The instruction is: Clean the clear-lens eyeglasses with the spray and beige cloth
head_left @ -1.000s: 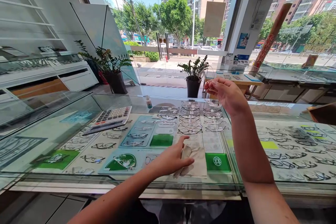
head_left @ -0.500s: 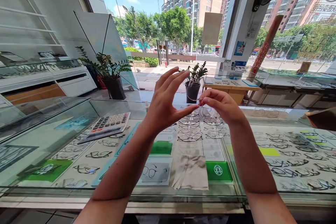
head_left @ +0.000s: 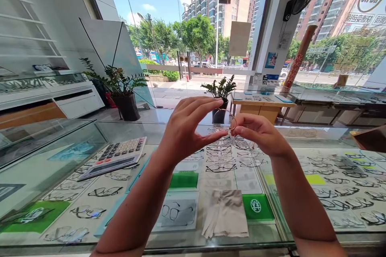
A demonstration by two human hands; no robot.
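Note:
I hold a thin-rimmed pair of glasses up in front of me, above the glass counter. My left hand pinches the frame's left side between thumb and forefinger, the other fingers raised. My right hand is closed on the frame's right side, with one lens hanging just below it. A beige cleaning cloth lies crumpled on the counter beneath my arms.
Rows of spectacle frames lie inside the glass display case. A calculator rests on the counter at the left. Two potted plants stand on the floor beyond. More glass cases run along the left and right sides.
My left hand left the cloth on the counter and rose to meet my right hand at the glasses. It now pinches the frame. The view tilted slightly down.

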